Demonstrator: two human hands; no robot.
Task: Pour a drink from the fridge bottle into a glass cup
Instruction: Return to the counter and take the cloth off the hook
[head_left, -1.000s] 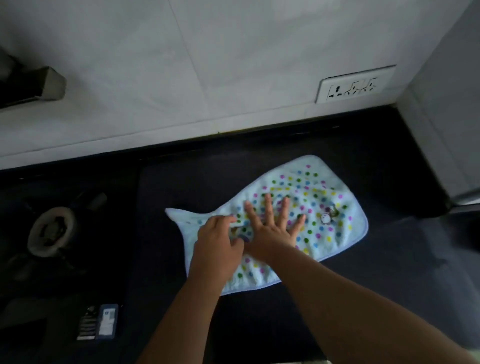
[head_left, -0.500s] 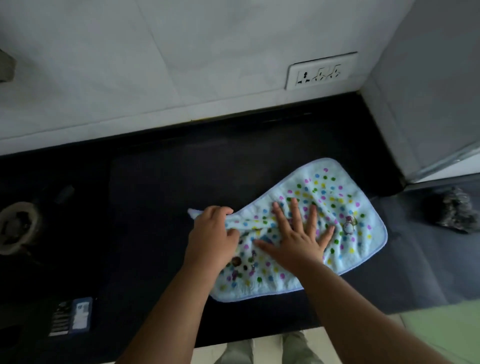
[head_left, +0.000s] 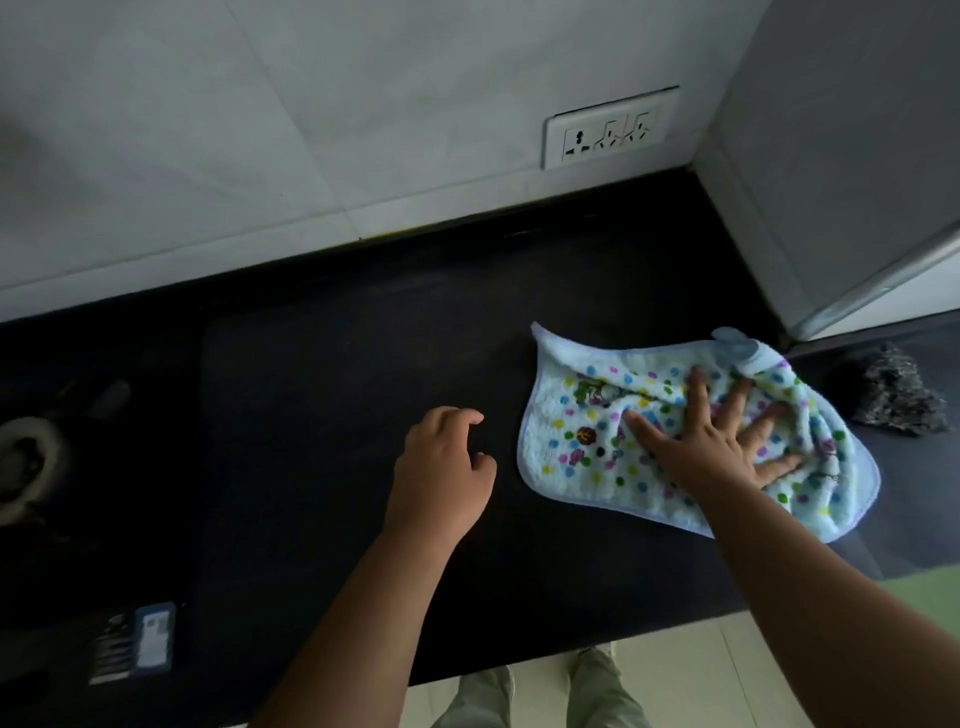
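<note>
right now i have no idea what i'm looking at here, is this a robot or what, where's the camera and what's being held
There is no robot here: these are a person's two bare hands. Every picture comes from one wide-angle camera worn on the person's head, looking forward and down, so the arms enter from the bottom edge. The surface is a dark countertop against a pale wall with a socket plate. On it lies a light blue cloth with coloured dots. The right hand presses flat on that cloth, fingers spread. The left hand is beside the cloth, apart from it, fingers loosely curled, holding nothing. At the far left is a stove burner. Right of the cloth is a dark rough lump I cannot identify. No bottle or glass cup is in view.
</note>
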